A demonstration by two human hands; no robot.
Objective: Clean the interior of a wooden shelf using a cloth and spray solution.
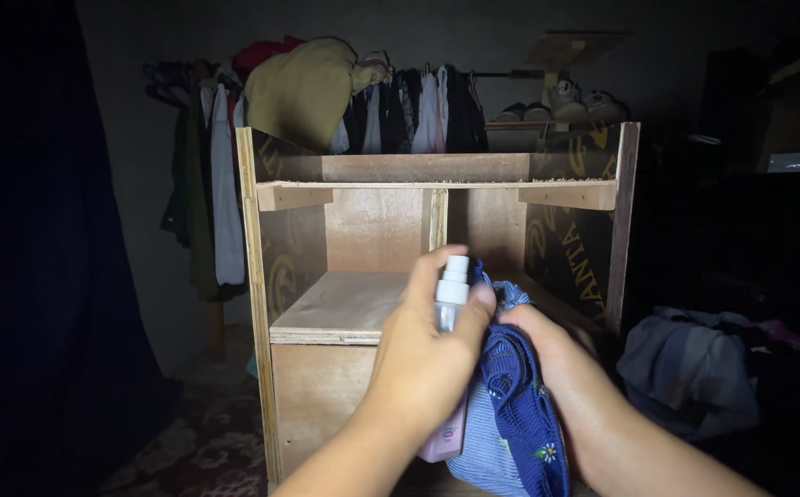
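Note:
My left hand [427,340] grips a small clear spray bottle [451,285] with a white nozzle and a pink lower body, its forefinger over the top. My right hand [547,359] holds a blue knitted cloth [515,405] bunched right beside the bottle. Both hands are raised in front of a plywood shelf unit [345,308], over its lower shelf board.
The wooden unit has an upper shelf [437,184] and a thin middle divider [435,219]. Behind it hangs a rail of clothes [326,101] with shoes [565,101] on a ledge. A heap of grey clothes [685,359] lies at the right. A patterned rug [207,442] covers the floor at the left.

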